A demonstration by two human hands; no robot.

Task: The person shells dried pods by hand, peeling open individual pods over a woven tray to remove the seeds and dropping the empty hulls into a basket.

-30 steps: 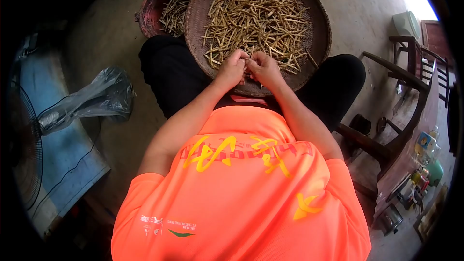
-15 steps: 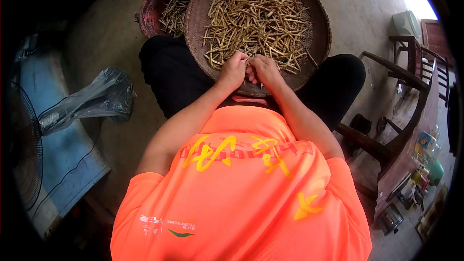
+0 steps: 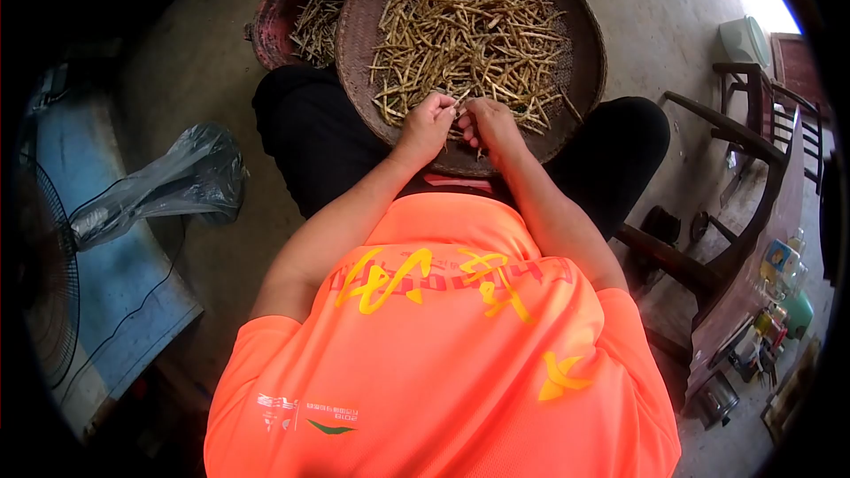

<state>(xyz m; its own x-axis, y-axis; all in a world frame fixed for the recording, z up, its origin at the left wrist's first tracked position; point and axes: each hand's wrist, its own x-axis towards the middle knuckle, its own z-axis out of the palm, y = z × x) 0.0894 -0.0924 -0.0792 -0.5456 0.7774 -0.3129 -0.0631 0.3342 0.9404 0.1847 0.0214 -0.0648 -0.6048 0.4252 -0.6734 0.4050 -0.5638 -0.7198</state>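
A round woven basket [image 3: 354,88] rests across my lap, heaped with dry, yellow-brown bean pods [image 3: 474,31]. Over its near edge my two hands are close together. My left hand [image 3: 429,127] is closed, thumb and fingers pinched at one end of a thin dry bean pod [image 3: 458,104]. From the other side my right hand [image 3: 490,128] pinches at the same pod, its fingers curled under. Most of this pod is hidden by my fingers. A few pod bits lie in the basket just below my hands.
Beyond my left knee, a reddish tub [image 3: 276,31] holds more pods or husks. To the left are a fan [image 3: 49,274], a plastic bag [image 3: 199,177] and a blue-topped table [image 3: 84,146]. Wooden chairs [image 3: 753,137] and a table with bottles [image 3: 784,265] stand right.
My hands have drawn slightly apart, with the right fingers loosening a little. The basket and its heap look nearly the same.
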